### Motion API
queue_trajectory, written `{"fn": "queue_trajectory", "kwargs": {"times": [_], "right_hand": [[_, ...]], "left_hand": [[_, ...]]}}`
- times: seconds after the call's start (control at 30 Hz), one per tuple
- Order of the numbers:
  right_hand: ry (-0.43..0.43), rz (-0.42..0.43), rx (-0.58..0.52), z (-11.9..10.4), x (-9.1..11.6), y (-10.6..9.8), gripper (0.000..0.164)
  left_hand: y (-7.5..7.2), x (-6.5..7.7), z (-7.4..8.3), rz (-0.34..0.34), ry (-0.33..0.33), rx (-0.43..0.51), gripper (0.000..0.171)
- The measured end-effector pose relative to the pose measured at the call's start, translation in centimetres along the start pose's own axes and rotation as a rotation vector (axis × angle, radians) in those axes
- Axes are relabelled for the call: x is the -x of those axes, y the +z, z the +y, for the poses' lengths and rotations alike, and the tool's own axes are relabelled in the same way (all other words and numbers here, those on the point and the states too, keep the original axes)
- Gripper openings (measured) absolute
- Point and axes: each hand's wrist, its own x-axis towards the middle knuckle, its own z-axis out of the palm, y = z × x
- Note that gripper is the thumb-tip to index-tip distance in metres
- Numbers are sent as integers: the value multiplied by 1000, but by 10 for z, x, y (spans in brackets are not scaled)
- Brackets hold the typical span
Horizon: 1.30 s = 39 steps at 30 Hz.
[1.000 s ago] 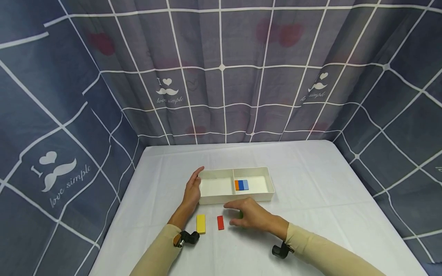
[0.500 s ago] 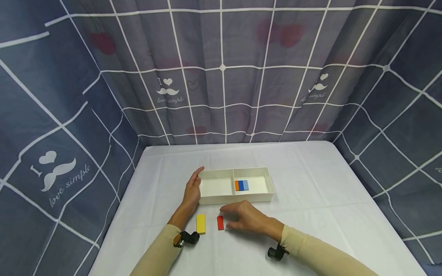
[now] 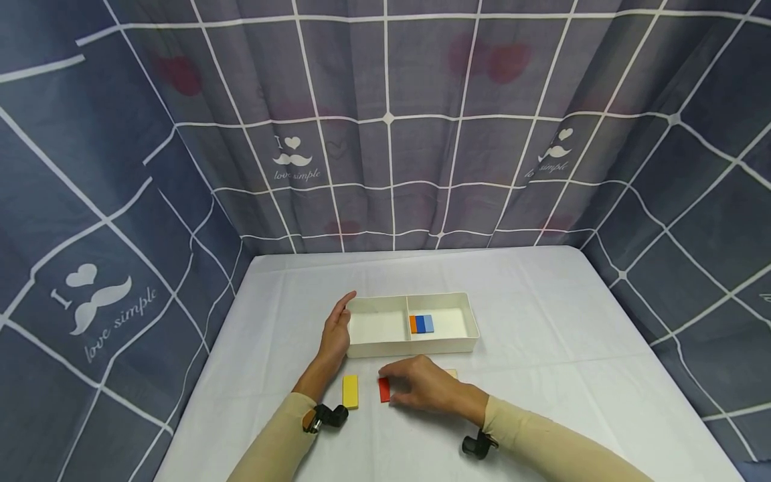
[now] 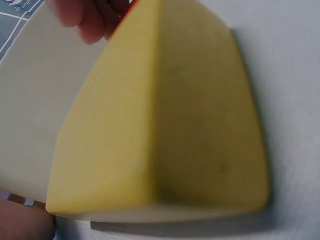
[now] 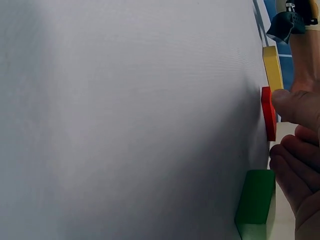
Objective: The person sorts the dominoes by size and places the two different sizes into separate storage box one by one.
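My left hand (image 3: 334, 336) rests with extended fingers against the left end of a white two-compartment box (image 3: 379, 349). My right hand (image 3: 424, 385) is low over the table at a flat red block (image 3: 384, 389). Its index finger is at the block's far end and its thumb close to the near right side; contact is unclear. In the right wrist view the thumb overlaps the red block (image 5: 268, 112). Left of it lies a yellow block (image 3: 350, 391), which looms large in the left wrist view. A green block (image 5: 256, 200) lies by the right hand's fingers.
Orange, blue and light blue blocks (image 3: 421, 324) lie side by side in the box's right compartment, against the divider. A cream piece (image 3: 453, 373) shows partly behind the right hand. White cloth covers the table (image 3: 542, 402); checked curtains (image 3: 385, 147) stand around it.
My right hand has moved left from the green block to the red block, with about the same gap between thumb and index finger. The cream piece has come into view. The left hand stays put.
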Motion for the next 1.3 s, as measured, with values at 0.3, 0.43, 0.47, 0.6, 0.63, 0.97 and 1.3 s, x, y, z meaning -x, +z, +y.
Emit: {"fn": "queue_trajectory", "kwargs": {"times": [0.3,0.43,0.47,0.6,0.63,0.97,1.3], "right_hand": [[-12,4,34,0,0,4,44],[-26,18,52,2,0,8,43],[-28,21,53,2,0,9,43],[-38,31,64,2,0,12,43],[-40,32,67,2,0,12,43],[-63,39,78,-2,0,6,39],[-34,19,62,-6,0,-20,37]], "left_hand": [[1,0,1,4,-5,-1,48],[1,-1,0,7,-9,6,48],[1,-1,0,7,-10,8,48],[1,0,1,6,-15,4,47],[1,0,1,4,-16,6,47],[1,-2,0,0,-6,1,48],[1,-2,0,7,-10,12,48]]}}
